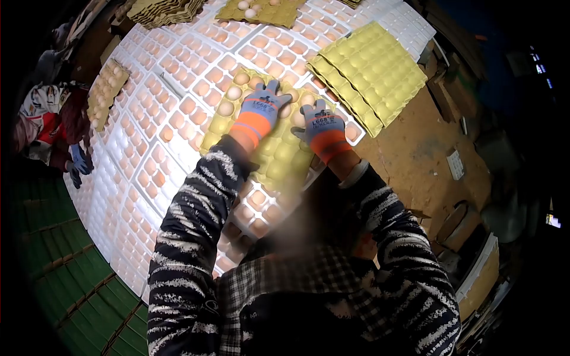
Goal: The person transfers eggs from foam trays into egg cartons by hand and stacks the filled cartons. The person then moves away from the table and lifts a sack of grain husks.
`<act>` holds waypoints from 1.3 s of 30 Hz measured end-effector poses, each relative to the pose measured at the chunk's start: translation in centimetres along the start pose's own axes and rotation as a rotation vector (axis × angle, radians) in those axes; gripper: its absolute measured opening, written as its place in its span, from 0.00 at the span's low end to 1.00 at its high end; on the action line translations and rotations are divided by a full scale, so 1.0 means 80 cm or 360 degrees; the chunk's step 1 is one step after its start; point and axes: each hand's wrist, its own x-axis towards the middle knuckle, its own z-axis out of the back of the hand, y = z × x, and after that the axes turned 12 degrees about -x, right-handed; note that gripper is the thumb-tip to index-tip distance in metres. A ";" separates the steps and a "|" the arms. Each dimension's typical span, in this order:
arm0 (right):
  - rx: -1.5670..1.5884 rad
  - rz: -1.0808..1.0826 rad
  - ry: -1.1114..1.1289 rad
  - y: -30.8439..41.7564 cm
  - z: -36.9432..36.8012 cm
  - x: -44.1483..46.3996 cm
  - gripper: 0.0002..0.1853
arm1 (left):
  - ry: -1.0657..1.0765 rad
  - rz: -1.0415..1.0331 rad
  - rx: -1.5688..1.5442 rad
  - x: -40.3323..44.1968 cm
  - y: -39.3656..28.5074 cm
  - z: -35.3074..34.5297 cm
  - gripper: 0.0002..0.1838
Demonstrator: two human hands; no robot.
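Note:
A yellow-green egg tray (279, 163) lies over white trays in front of me, with brown eggs in its far rows and bare cups nearer my body. My left hand (259, 110), in a grey glove with an orange cuff, rests over the far eggs, fingers apart; an egg (285, 111) shows beside its thumb. On the right side of that tray is my right hand (322, 126), gloved alike, fingers spread, with an egg (298, 119) between thumb and forefinger. Both palms' undersides are hidden.
White trays of eggs (196, 50) cover the table. Stacked yellow trays (380, 74) lie right of my hands. A pulp tray with eggs (107, 89) is far left, near a co-worker's gloved hand (80, 163). More pulp trays (163, 12) stand at the far edge.

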 end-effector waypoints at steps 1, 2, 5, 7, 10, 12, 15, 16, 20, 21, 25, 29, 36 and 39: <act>-0.0134 -0.0053 0.0052 0.007 -0.005 0.007 0.38 | 0.0100 0.0059 0.0053 0.006 -0.012 -0.001 0.16; -0.0201 -0.0026 0.0126 0.008 -0.007 0.014 0.40 | 0.0158 0.0052 0.0081 0.014 -0.016 -0.001 0.17; -0.0319 -0.0044 0.0211 0.012 -0.001 0.019 0.37 | 0.0222 -0.0053 0.0277 0.026 -0.010 -0.011 0.15; -0.0388 0.0021 0.0155 0.011 0.002 0.019 0.34 | 0.0247 -0.0201 0.0424 0.021 -0.001 -0.027 0.13; -0.0463 0.0073 0.0024 0.021 0.014 0.024 0.31 | 0.0221 -0.0153 0.0223 0.015 0.007 -0.020 0.13; -0.0291 -0.0034 0.0180 0.017 0.039 0.021 0.30 | 0.0031 0.0006 -0.0150 -0.003 0.019 -0.008 0.18; 0.0282 0.0014 -0.0011 0.029 0.064 -0.032 0.29 | -0.0493 0.0163 -0.1139 -0.073 0.043 0.034 0.24; 0.0519 0.0165 0.0081 0.047 0.063 -0.054 0.28 | -0.0674 0.0133 -0.1257 -0.121 0.047 0.061 0.25; 0.1017 0.0777 0.0471 0.175 0.038 -0.151 0.24 | -0.0684 0.0503 -0.1370 -0.372 0.076 0.126 0.29; 0.1024 0.0865 0.0474 0.210 0.037 -0.169 0.24 | -0.0715 0.0588 -0.1150 -0.433 0.073 0.133 0.26; 0.0424 0.1183 0.0134 0.319 -0.006 -0.190 0.24 | -0.0524 0.1157 -0.0925 -0.614 0.028 0.131 0.28; 0.0112 0.1260 0.0267 0.388 -0.023 -0.192 0.22 | -0.0530 0.1263 -0.0695 -0.653 -0.017 0.100 0.29; 0.0189 0.1472 0.0154 0.453 -0.059 -0.229 0.21 | -0.0246 0.1400 -0.0524 -0.708 -0.064 0.064 0.25; 0.0390 0.1365 0.0188 0.470 -0.032 -0.223 0.22 | -0.0608 0.1309 -0.0877 -0.683 -0.048 0.072 0.26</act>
